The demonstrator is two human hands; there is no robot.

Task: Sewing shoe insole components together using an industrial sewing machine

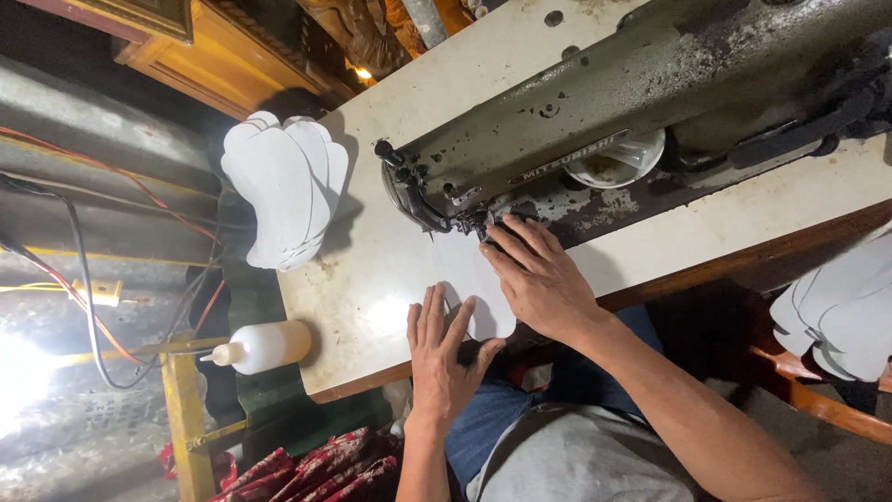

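Note:
A worn grey-green sewing machine (595,102) lies across a cream table (372,270). A white cut piece of material (469,279) lies flat on the table under the machine's needle end (469,221). My right hand (539,279) presses flat on the piece, fingertips right at the needle area. My left hand (441,349) rests flat on the piece's near edge at the table's front, fingers spread. Neither hand grips anything.
A stack of white cut pieces (283,186) sits at the table's far left end. A white squeeze bottle (260,346) stands near the left corner. More white pieces (841,311) lie at right. Cables (84,279) and red patterned cloth (316,465) are below.

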